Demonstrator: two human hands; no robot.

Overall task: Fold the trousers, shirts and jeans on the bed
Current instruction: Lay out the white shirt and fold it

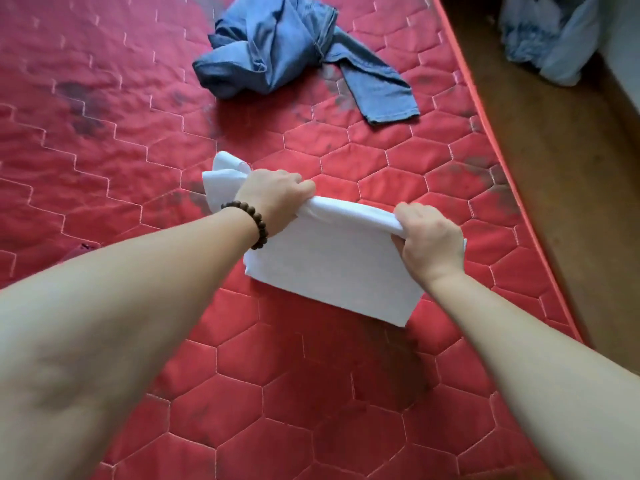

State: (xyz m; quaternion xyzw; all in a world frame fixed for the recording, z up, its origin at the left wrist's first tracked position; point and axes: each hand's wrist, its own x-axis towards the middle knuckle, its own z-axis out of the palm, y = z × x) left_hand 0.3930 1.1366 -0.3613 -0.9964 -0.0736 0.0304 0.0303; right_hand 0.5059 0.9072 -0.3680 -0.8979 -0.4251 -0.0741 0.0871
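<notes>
A white shirt (332, 265), folded into a rough rectangle, hangs just above the red quilted bed (121, 150). My left hand (273, 199), with a brown bead bracelet on the wrist, grips its upper left corner, and a bunch of white cloth sticks out behind that hand. My right hand (429, 244) grips the upper right corner. Both hands are closed on the fabric's top edge. Blue jeans (287, 50) lie crumpled at the far side of the bed, one leg stretched toward the right.
The bed's right edge (512, 168) runs diagonally, with brown floor (561, 168) beyond it. A pale blue bundle of cloth (550, 36) lies on the floor at the top right. Dark stains mark the mattress cover.
</notes>
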